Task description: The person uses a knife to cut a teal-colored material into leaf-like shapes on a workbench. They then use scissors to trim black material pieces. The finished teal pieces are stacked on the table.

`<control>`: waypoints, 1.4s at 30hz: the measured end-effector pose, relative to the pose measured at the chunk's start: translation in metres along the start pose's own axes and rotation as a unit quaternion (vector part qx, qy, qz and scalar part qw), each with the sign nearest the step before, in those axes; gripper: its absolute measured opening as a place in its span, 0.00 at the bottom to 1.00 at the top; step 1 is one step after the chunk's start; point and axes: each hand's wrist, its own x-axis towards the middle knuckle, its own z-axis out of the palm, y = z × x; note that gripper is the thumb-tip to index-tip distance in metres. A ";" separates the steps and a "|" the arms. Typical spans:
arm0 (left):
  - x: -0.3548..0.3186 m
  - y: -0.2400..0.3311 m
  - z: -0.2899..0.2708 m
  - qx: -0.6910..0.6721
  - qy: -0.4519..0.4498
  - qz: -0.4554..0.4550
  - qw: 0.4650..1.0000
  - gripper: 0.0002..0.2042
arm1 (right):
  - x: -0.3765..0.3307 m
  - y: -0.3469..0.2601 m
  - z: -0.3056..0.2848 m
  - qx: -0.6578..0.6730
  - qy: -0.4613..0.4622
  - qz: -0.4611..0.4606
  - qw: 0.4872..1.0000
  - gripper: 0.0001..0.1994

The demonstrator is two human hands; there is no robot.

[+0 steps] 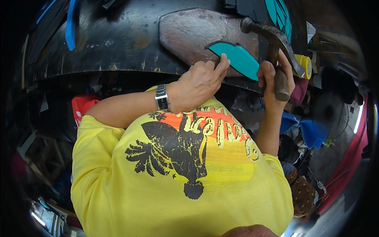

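A teal, leaf-shaped flat piece (239,61) with a black strip along its far edge lies slanted on the brown slab (193,29). My left hand (201,81), a watch on its wrist, has its bent fingers at the near edge of this piece; the index finger presses on it and the thumb is hidden. My right hand (278,79) is closed round the wooden handle of a hammer (272,31). Above the slab's right end is the dark, curved hammer head. The right thumb is close to the piece's right tip; whether they touch I cannot tell.
The slab rests on a black worktop (114,47). Blue strips (71,27) and dark sheets lie at the far left. More teal pieces (278,15) are stacked at the far right, near a yellow roll-like object (304,65). A fan (329,114) stands on the right.
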 end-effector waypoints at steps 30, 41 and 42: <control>0.035 -0.009 -0.001 -0.166 0.095 -0.051 0.980 0.22 | 0.015 0.075 -0.047 -0.246 0.052 -0.050 0.967 0.15; 0.050 -0.020 0.002 -0.186 0.155 0.007 0.970 0.14 | 0.042 0.104 -0.073 -0.325 0.139 -0.046 0.934 0.20; 0.054 -0.024 -0.001 -0.216 0.158 0.001 0.964 0.12 | 0.046 0.101 -0.073 -0.241 0.163 -0.085 0.953 0.20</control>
